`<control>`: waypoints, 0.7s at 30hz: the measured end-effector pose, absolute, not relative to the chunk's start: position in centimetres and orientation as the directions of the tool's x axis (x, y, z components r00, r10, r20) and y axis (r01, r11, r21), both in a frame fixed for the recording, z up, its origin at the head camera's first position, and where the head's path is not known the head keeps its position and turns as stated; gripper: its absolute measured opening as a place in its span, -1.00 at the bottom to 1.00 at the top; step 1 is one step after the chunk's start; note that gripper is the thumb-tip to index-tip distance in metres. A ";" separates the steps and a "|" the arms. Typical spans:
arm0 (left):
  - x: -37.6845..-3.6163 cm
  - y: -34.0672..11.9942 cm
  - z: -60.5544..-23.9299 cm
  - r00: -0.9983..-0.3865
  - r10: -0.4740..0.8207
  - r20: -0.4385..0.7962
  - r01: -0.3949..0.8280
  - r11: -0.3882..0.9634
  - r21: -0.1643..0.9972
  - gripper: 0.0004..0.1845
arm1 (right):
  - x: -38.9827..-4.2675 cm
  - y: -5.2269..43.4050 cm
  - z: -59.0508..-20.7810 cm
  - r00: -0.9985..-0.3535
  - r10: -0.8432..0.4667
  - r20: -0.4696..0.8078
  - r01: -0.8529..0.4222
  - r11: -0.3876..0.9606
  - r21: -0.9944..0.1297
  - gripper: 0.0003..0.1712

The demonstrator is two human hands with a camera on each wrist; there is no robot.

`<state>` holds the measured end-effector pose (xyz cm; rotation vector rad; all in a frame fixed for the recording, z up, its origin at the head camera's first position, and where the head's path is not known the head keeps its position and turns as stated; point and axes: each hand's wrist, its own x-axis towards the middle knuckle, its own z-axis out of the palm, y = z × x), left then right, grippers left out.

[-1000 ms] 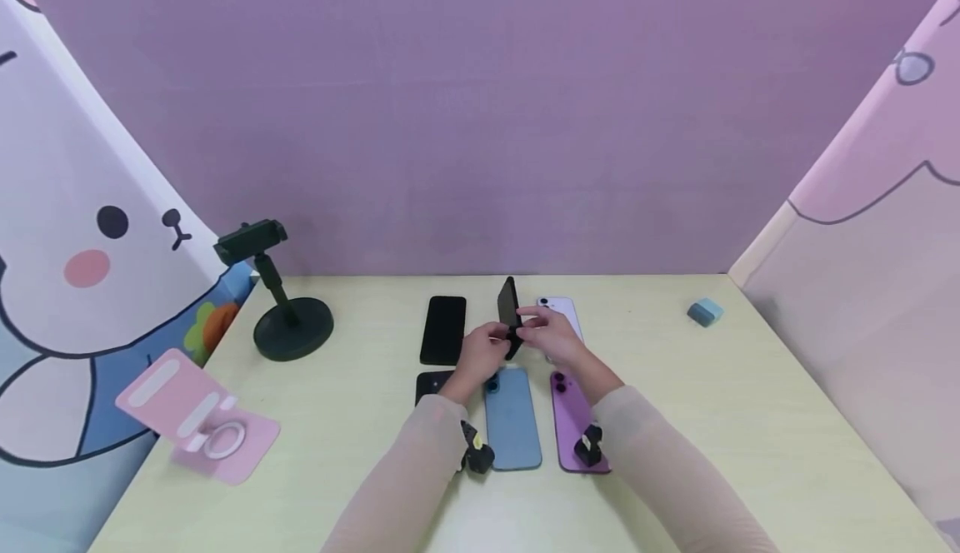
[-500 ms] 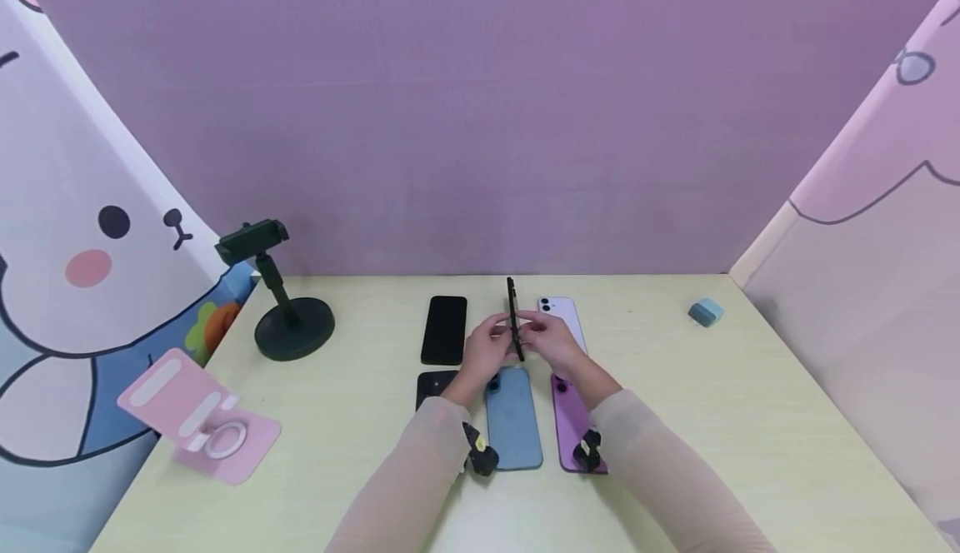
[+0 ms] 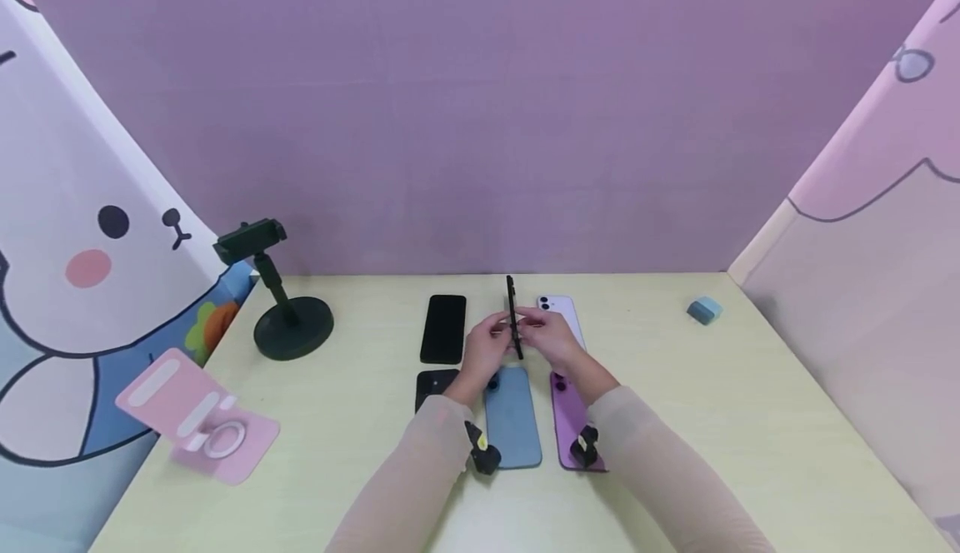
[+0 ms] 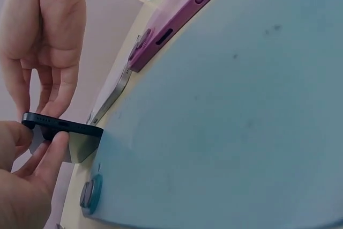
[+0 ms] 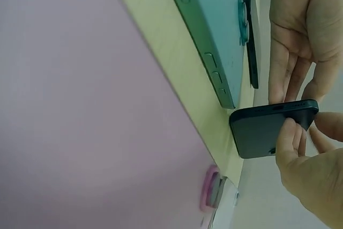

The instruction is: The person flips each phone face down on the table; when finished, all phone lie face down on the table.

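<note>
Both hands, the left hand [image 3: 486, 346] and the right hand [image 3: 553, 338], are being kept clamped on a dark phone [image 3: 512, 316], which is being pinched by its lower end and held on edge above the table [image 3: 750, 420]. At 6 o'clock of it a blue phone [image 3: 513, 420] and a purple phone [image 3: 567, 420] are lying flat. At 9 o'clock a black phone [image 3: 443, 328] is resting, and at 3 o'clock a pale phone [image 3: 564, 310].
</note>
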<state>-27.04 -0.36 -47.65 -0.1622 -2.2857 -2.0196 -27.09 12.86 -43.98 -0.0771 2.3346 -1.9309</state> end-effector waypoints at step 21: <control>-27.1 -1.8 -47.2 -0.992 -0.007 0.128 0.121 0.276 0.953 -0.66 | -27.0 12.7 -45.2 -0.970 -0.104 -0.218 0.170 0.342 -0.924 -0.52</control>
